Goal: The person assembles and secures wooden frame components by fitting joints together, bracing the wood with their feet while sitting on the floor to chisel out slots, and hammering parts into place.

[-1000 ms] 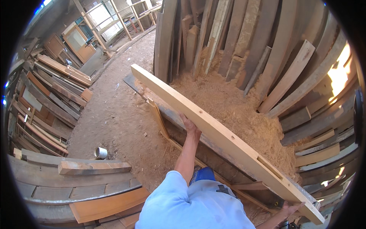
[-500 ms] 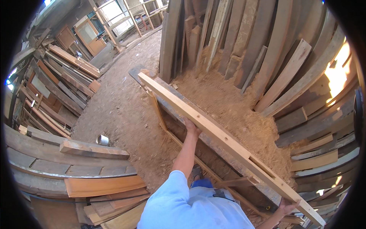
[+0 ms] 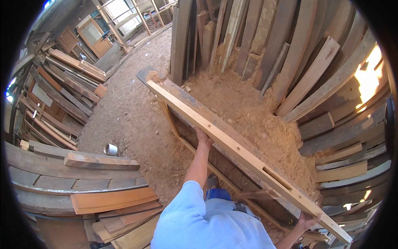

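A long, pale wooden beam runs slantwise from the upper left to the lower right, along the near side of a narrow, worn workbench. Cut into its upper face is a long slot, with small dark holes or knots farther left. My left hand grips the beam's near edge left of its middle, some fingers hidden beneath it. Toward the right end, my right hand is closed around the beam from the near side. A short wooden crosspiece juts out under the bench, between my hands.
Tall planks lean along the far and right side, with sawdust heaped at their feet. Stacked boards lie at the left near a white cup-like container. More timber leans farther left. The bench's lower rail passes by my legs.
Both hands have shifted slightly left and nearer with the beam. More of the bench top shows behind it. The view has also moved a little.
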The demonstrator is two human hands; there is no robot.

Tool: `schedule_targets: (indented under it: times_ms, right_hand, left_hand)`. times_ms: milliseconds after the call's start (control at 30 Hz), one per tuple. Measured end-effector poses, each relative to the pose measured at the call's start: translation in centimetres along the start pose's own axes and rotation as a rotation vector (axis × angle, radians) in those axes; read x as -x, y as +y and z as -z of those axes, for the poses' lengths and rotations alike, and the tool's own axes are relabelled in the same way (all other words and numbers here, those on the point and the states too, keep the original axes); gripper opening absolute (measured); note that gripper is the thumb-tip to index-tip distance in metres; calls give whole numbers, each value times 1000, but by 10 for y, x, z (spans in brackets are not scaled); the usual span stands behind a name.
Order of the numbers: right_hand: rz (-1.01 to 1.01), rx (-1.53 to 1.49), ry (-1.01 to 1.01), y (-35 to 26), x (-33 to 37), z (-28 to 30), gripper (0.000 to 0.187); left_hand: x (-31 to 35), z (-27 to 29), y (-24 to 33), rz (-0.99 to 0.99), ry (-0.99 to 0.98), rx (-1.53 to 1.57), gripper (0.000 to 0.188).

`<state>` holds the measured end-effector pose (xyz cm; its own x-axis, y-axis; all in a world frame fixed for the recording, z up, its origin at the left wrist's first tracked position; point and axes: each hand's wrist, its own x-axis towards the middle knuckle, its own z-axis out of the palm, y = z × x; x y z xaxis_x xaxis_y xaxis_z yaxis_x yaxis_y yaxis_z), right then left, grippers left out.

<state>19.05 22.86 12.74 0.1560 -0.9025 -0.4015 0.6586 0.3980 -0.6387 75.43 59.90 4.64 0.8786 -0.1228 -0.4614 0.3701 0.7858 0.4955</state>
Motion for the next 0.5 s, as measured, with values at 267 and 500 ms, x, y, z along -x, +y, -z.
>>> schedule_targets:
  times_ms: [267,500]
  right_hand:
    - [0,-92,100,-11,5,52,81]
    - [8,-81,66,54,-39,18,65]
  left_hand:
    - [67,-96,-21,144,72,-321,90]
    - [4,-19,41,66,124,-701,70]
